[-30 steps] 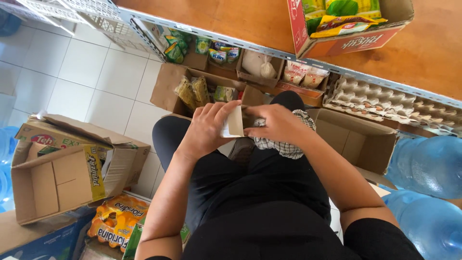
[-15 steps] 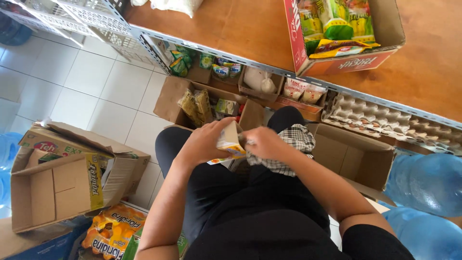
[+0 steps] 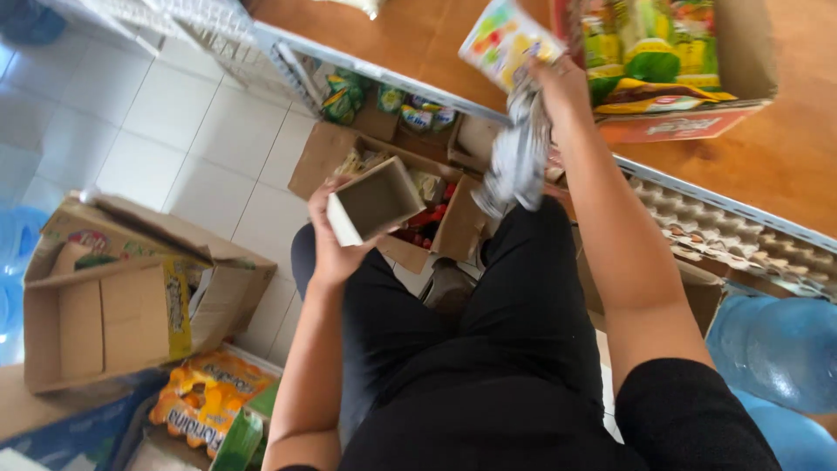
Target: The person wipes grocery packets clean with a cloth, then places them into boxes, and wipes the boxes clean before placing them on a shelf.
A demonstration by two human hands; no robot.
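Observation:
My left hand [image 3: 330, 246] grips a small open cardboard box [image 3: 375, 201], white on the outside and brown and empty inside, held over my lap. My right hand [image 3: 558, 80] is raised up to the wooden counter [image 3: 785, 148] and holds a colourful flat packet [image 3: 507, 39] together with a checked grey-and-white cloth [image 3: 519, 153] that hangs down from it. The packet is beside a red cardboard box [image 3: 689, 122] filled with green and yellow packets that stands on the counter.
Under the counter stand open cartons with snack packets [image 3: 418, 187] and an egg tray [image 3: 724, 235]. A large open cardboard box [image 3: 113, 305] and an orange drink pack [image 3: 196, 401] lie on the tiled floor at left. Blue water bottles [image 3: 776, 349] are at right.
My hands were together over my lap. Now the right hand has gone up to the counter with the packet and cloth, and the left hand holds the small box alone.

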